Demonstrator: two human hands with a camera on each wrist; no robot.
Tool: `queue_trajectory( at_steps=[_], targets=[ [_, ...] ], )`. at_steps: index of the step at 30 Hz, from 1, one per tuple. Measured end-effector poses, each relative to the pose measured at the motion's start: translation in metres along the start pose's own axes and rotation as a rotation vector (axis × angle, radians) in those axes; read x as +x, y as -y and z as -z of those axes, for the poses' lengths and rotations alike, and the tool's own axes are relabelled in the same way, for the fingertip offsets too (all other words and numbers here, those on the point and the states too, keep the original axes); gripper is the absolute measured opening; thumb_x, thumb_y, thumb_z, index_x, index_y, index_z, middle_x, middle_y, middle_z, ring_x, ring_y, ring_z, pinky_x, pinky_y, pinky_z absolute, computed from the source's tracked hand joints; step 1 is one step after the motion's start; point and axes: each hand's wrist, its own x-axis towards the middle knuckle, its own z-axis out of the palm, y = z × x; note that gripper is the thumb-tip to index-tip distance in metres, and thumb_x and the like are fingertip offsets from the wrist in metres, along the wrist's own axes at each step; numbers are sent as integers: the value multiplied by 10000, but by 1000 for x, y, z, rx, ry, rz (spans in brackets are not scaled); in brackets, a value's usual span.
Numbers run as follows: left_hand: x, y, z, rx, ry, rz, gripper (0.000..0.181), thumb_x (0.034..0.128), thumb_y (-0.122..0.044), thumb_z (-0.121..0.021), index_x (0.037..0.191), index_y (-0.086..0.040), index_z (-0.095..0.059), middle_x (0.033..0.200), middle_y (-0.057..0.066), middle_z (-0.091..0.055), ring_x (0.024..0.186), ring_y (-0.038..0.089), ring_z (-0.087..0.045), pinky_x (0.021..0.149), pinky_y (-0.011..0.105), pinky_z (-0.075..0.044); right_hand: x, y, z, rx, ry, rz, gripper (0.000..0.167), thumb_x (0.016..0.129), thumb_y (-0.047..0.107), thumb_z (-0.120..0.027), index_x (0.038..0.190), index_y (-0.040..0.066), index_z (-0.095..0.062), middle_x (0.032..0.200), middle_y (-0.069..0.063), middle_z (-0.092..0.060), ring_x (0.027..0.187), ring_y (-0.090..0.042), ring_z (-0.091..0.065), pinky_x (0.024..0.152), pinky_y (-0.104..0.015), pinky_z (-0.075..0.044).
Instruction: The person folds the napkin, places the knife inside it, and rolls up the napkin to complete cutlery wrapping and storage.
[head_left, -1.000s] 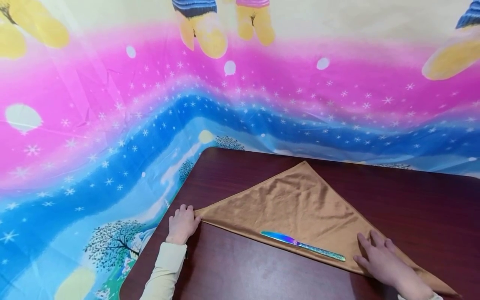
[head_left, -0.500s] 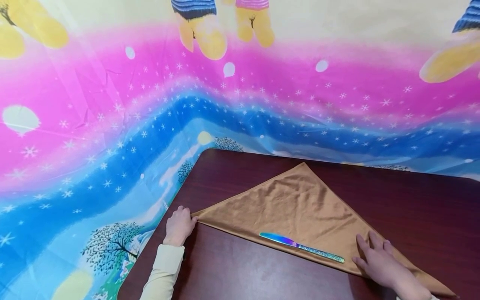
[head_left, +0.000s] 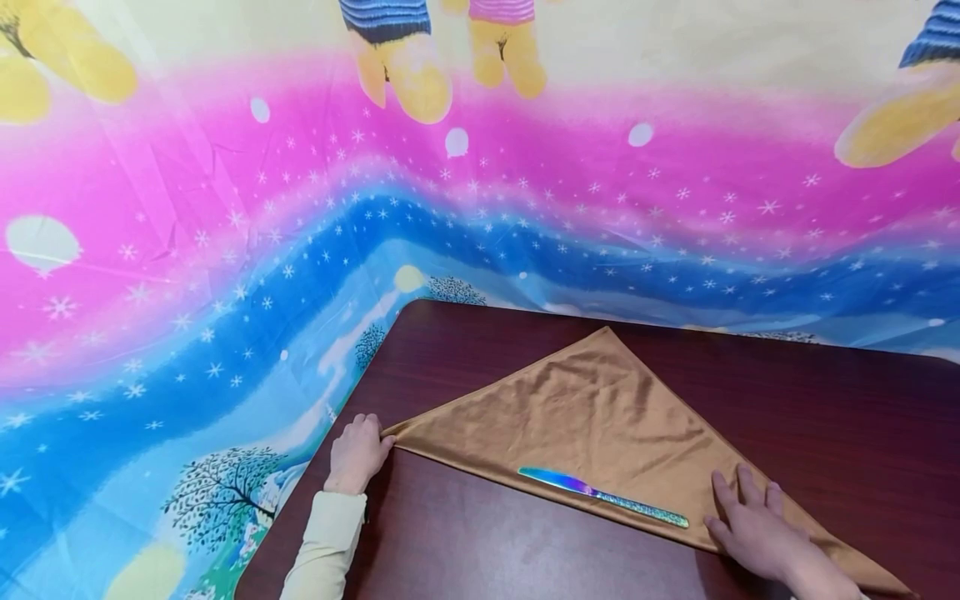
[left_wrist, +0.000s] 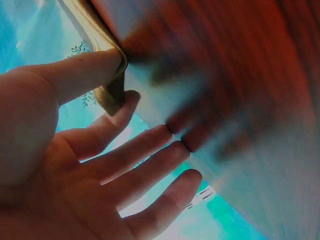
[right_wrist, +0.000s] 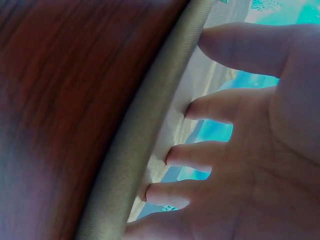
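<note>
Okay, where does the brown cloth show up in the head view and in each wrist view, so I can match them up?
Head: the brown cloth is a triangle, lower centre to lower right.
Left wrist: upper left, its corner pinched by the left hand.
Right wrist: its folded edge slants from bottom left up past centre, beside the right hand.
Shared landmark: the dark red table.

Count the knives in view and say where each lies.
1. The rainbow-coloured knife lies on the golden-brown cloth, along its near edge, between the left hand and the right hand. Anything under the cloth would be hidden.
</note>
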Motion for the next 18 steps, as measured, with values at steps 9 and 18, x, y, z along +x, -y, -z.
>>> queue_trajectory(
  at_steps=[9,18],
  targets=[
    [0,4,3,-111,70,43,238,856,-244,-696,796,-63,-552,905,122,-552,759,243,-537,646,423,-481,-2,0,-1,18,4,-9,819,966,520,-452,1466,-89,-226,1463,-435,-21,1229,-744,-36,745,-881,-216],
    [0,4,4,-201,55,69,189,859,-235,-637,848,-55,-579,1137,215,-541,938,336,-533,743,522,-470,-6,-1,-7,4,-38,0,808,979,549,-395,1487,-48,-198,1479,-420,-30,1238,-731,-53,755,-883,-204]
  ],
)
